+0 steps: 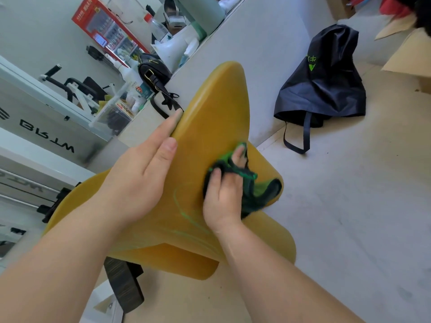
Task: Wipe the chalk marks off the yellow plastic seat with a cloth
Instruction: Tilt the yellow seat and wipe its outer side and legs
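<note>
Seat (217, 117), yellow, fills the middle of the view. Green chalk marks (186, 214) curve just left of the right wrist. The right hand (222, 197) is clenched on a dark cloth (251, 187), pressing it to the seat. Left of it, the left hand (140, 173) lies flat, fingers together, along the seat's edge. Farther right, a black bag (324, 78) sits on the floor.

At nine o'clock a grey panel (46, 134) carries dark letters, upside down (seemingly "WTR" and "BRT"); print on the red box (105, 31) at eleven is unreadable
</note>
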The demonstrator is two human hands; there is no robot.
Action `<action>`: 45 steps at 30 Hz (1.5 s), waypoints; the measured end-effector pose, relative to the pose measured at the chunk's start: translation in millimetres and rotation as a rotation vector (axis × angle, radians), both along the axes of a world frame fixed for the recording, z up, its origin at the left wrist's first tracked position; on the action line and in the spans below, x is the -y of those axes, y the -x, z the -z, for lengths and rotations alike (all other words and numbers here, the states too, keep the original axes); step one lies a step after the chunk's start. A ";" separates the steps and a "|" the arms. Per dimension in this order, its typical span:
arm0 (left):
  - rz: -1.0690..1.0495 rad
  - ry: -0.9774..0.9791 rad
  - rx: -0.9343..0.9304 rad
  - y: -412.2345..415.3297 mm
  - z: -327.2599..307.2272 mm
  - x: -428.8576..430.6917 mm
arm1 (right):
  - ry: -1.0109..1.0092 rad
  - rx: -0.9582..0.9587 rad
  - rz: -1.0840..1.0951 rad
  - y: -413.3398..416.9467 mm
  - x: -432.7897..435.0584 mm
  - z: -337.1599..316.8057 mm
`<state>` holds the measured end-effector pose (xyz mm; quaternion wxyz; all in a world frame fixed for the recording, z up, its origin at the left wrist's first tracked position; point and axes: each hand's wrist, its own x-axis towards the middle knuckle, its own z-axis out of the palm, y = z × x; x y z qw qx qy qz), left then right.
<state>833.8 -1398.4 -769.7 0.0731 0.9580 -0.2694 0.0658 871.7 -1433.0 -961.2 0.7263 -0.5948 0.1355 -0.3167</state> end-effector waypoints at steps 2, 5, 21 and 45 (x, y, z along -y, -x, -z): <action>0.004 -0.032 0.044 0.0 1.0 5.2 | 0.105 -0.256 -0.145 11.0 -16.9 43.2; -0.017 -0.047 0.070 0.1 2.2 8.4 | 0.173 -0.437 -0.280 21.6 -14.1 71.1; -0.034 -0.053 0.105 -19.4 -0.1 43.6 | 0.022 -0.037 -0.111 7.3 8.2 12.8; -0.071 -0.031 0.205 -49.0 4.3 96.3 | 0.206 -0.153 0.023 15.2 12.7 59.6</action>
